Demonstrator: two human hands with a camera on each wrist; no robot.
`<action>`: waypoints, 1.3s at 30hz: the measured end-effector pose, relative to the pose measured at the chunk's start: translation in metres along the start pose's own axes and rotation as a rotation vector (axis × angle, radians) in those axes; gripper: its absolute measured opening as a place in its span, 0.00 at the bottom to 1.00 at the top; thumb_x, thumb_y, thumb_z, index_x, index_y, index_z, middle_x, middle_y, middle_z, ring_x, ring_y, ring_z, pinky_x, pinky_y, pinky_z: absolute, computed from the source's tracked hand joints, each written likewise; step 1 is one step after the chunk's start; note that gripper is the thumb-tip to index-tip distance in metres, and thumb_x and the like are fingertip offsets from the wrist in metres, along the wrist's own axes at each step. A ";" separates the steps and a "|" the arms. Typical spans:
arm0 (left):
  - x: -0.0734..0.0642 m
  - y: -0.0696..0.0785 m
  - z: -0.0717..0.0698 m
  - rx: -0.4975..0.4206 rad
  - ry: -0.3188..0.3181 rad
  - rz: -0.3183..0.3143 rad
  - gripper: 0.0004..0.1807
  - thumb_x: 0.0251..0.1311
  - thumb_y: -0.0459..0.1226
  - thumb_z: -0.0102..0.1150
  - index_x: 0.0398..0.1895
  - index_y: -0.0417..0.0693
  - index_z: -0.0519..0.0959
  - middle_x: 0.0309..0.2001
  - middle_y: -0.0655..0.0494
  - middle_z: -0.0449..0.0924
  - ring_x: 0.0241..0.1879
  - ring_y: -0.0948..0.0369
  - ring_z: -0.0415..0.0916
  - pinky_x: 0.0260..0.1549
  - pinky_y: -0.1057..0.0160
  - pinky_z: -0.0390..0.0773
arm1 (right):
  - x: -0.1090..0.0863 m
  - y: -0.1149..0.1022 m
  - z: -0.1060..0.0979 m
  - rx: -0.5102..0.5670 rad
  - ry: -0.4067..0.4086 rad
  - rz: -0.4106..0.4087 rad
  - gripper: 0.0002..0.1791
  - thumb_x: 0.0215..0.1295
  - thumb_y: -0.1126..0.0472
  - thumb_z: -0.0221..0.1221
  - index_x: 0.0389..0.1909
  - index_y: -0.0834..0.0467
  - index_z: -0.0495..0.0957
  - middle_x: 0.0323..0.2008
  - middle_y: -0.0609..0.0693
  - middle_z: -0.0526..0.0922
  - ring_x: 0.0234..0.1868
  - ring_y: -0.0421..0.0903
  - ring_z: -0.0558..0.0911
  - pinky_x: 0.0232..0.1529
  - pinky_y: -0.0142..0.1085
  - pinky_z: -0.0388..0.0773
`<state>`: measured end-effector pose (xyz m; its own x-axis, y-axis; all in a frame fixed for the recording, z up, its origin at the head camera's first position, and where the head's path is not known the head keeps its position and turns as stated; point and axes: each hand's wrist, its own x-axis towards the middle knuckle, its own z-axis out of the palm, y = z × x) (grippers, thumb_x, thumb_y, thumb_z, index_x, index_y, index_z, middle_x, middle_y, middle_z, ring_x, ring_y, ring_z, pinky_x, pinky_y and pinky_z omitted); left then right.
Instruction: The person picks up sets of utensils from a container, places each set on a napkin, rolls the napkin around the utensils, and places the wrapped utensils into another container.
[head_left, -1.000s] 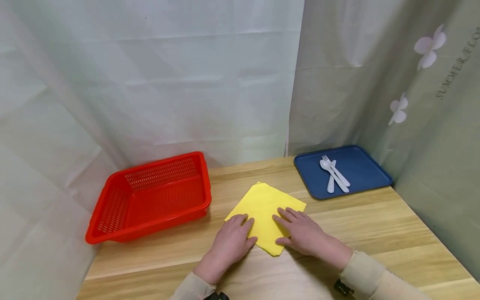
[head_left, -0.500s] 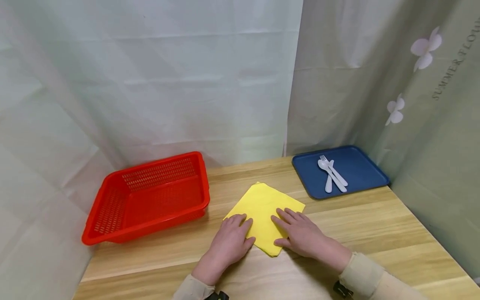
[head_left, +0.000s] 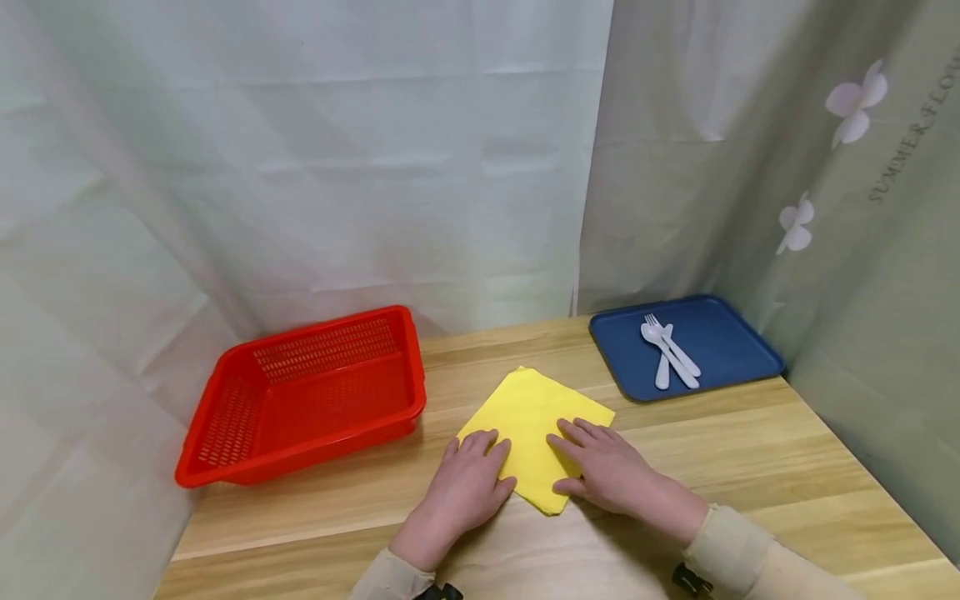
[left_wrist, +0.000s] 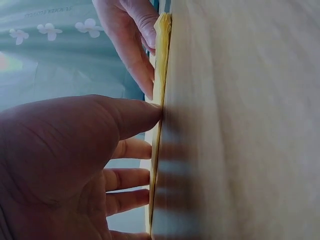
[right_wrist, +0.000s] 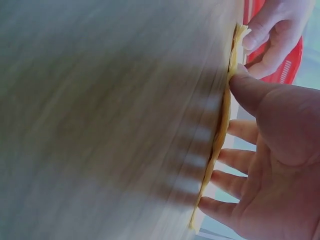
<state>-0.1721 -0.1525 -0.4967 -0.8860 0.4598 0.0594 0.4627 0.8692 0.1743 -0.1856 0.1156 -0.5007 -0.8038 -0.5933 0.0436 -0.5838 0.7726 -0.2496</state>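
A yellow folded cloth (head_left: pixel 528 425) lies flat on the wooden table, one corner toward the person. On its left edge rests the left hand (head_left: pixel 468 487), fingers spread and fairly straight. The right hand (head_left: pixel 611 471) touches the right side in the same way, its fingertips on top of the cloth. In the left wrist view, the left thumb and fingertips (left_wrist: pixel 127 202) meet the thin layered edge of the cloth (left_wrist: pixel 161 65). From the right wrist, the right fingertips (right_wrist: pixel 235 156) press on the cloth's edge (right_wrist: pixel 225 112). Neither hand curls round it.
A red plastic basket (head_left: pixel 416 400) with slotted walls stands at the back left. At the back right, a blue tray (head_left: pixel 731 350) holds a white spoon, fork and a third white utensil, crossed (head_left: pixel 675 354). Pale curtains (head_left: pixel 420 167) enclose the table's (head_left: pixel 810 483) back and sides.
Both hands and the cloth keep their places on the table. Only the head view shifts slightly.
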 end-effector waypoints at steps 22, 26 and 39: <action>0.002 0.004 0.000 0.017 -0.069 -0.034 0.35 0.74 0.55 0.68 0.76 0.45 0.78 0.75 0.41 0.73 0.75 0.41 0.69 0.72 0.28 0.66 | 0.002 0.008 -0.012 -0.114 0.147 0.030 0.37 0.74 0.43 0.72 0.74 0.61 0.78 0.75 0.63 0.76 0.75 0.66 0.75 0.74 0.62 0.71; 0.002 0.005 0.000 0.025 -0.074 -0.033 0.35 0.74 0.55 0.68 0.76 0.45 0.78 0.76 0.41 0.73 0.76 0.42 0.68 0.72 0.28 0.66 | 0.001 0.013 -0.014 -0.134 0.172 0.015 0.37 0.74 0.44 0.72 0.75 0.61 0.78 0.76 0.63 0.76 0.75 0.67 0.75 0.74 0.62 0.71; 0.002 0.004 0.000 0.006 -0.093 -0.033 0.37 0.74 0.56 0.67 0.77 0.45 0.77 0.77 0.41 0.71 0.77 0.41 0.66 0.73 0.28 0.65 | -0.002 0.034 -0.026 -0.210 0.255 -0.006 0.38 0.71 0.46 0.74 0.74 0.62 0.78 0.75 0.65 0.76 0.74 0.68 0.76 0.72 0.64 0.73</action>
<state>-0.1722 -0.1484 -0.4963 -0.8947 0.4451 -0.0379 0.4333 0.8853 0.1691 -0.2069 0.1489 -0.4845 -0.7875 -0.5430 0.2916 -0.5783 0.8146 -0.0448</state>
